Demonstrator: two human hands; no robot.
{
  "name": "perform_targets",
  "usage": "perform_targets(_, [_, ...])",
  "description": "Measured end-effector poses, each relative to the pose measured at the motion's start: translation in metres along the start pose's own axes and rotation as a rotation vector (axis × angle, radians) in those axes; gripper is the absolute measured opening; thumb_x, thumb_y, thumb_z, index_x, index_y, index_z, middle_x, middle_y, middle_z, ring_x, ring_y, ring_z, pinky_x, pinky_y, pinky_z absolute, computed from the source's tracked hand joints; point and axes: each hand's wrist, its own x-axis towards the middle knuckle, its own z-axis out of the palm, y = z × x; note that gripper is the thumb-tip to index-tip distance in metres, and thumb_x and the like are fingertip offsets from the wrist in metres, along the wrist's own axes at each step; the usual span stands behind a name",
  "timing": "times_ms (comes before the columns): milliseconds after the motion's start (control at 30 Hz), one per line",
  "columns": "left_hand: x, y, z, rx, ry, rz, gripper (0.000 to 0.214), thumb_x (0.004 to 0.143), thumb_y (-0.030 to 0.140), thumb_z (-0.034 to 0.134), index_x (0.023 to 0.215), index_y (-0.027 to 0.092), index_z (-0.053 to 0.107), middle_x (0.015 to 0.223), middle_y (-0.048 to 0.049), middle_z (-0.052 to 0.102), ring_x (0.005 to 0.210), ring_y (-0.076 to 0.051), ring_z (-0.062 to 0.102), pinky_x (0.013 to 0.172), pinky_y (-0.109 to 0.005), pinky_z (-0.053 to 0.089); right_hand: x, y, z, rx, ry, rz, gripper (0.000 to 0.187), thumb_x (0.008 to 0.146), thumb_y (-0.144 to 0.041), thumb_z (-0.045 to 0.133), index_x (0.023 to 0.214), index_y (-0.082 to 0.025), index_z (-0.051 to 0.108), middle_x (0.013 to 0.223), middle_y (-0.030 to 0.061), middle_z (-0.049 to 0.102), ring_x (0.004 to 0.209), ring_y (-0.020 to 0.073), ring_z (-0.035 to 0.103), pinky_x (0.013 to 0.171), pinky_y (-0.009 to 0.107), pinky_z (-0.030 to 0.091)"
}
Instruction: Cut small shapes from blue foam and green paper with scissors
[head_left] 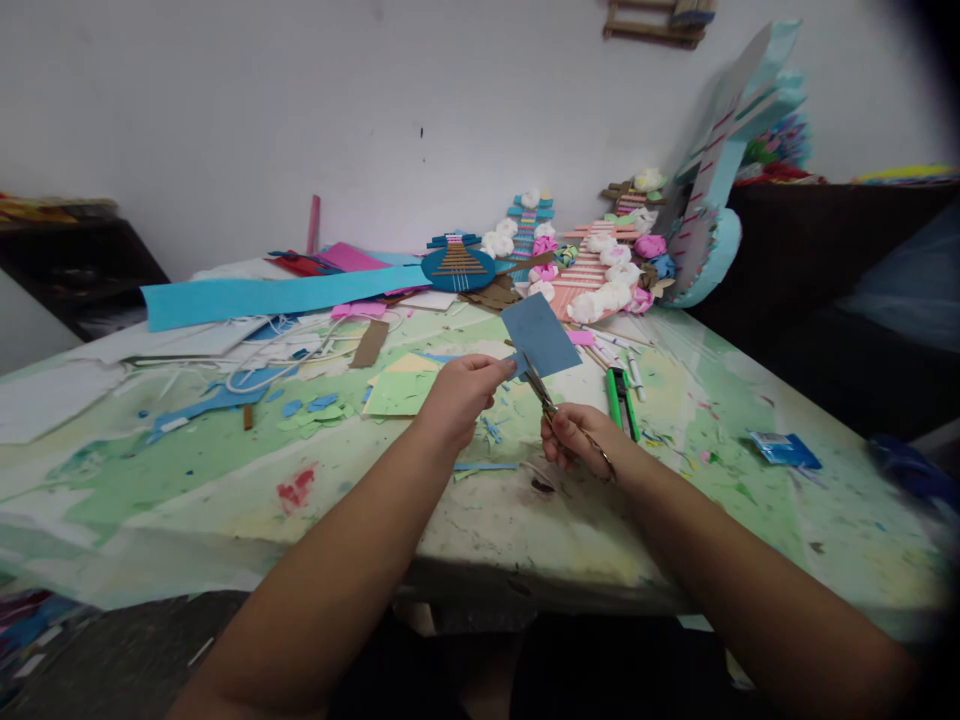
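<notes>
My left hand (pixel 466 392) pinches a lower corner of a blue sheet of paper (pixel 541 335), held up above the table. In my right hand (pixel 581 438) is a pair of scissors (pixel 541 392), my fingers wrapped around its handles. The scissors' blades meet the lower left edge of the blue paper, close to my left fingertips. Whether the blades are fully closed is too small to tell. Beneath my hands lie small blue scraps (pixel 493 430) and a thin blue strip (pixel 486 466). Light green paper sheets (pixel 403 386) rest just left of my left hand.
A green utility knife (pixel 622 403) and several markers (pixel 636 375) lie right of my hands. Paper crafts with crumpled flowers (pixel 604 280) stand against the wall. A long blue strip (pixel 285 297) and a white cord (pixel 251 385) lie at left. A blue packet (pixel 785 449) sits at right.
</notes>
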Motion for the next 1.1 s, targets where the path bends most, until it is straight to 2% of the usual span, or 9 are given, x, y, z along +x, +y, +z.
perform_targets(233, [-0.0035, 0.0005, 0.0041, 0.078, -0.053, 0.003, 0.026, 0.059, 0.038, 0.058, 0.052, 0.015, 0.048, 0.041, 0.0053, 0.032, 0.039, -0.004, 0.026, 0.041, -0.020, 0.018, 0.0014, -0.0004, 0.0047, 0.029, 0.076, -0.021, 0.049, 0.066, -0.065, 0.036, 0.067, -0.017, 0.043, 0.055, -0.0004, 0.049, 0.044, 0.0082, 0.044, 0.043, 0.022, 0.037])
perform_targets(533, [-0.0042, 0.0017, 0.0038, 0.095, -0.054, 0.024, 0.027, 0.059, 0.036, 0.058, 0.049, 0.015, 0.045, 0.041, 0.0051, 0.031, 0.039, -0.004, 0.025, 0.042, -0.021, 0.018, 0.0003, 0.0045, 0.0015, -0.243, 0.120, -0.109, 0.044, 0.072, -0.060, 0.034, 0.063, -0.018, 0.045, 0.057, 0.0008, 0.052, 0.047, 0.0109, 0.046, 0.044, 0.023, 0.034])
perform_targets(767, [-0.0049, 0.0029, 0.0042, 0.119, -0.050, 0.050, 0.026, 0.060, 0.037, 0.057, 0.050, 0.015, 0.047, 0.041, 0.0047, 0.031, 0.040, -0.005, 0.028, 0.042, -0.021, 0.019, 0.0001, 0.0054, 0.0025, -0.280, 0.136, -0.103, 0.043, 0.074, -0.057, 0.033, 0.063, -0.017, 0.045, 0.056, 0.0013, 0.053, 0.047, 0.0114, 0.048, 0.044, 0.023, 0.034])
perform_targets(1100, [-0.0042, 0.0028, 0.0020, 0.135, -0.052, 0.076, 0.026, 0.060, 0.037, 0.057, 0.052, 0.014, 0.047, 0.043, 0.0051, 0.033, 0.041, -0.005, 0.029, 0.042, -0.020, 0.020, 0.0013, -0.0013, 0.0016, -0.509, 0.195, -0.133, 0.046, 0.074, -0.059, 0.030, 0.059, -0.017, 0.043, 0.049, 0.0002, 0.047, 0.047, 0.0110, 0.042, 0.044, 0.022, 0.030])
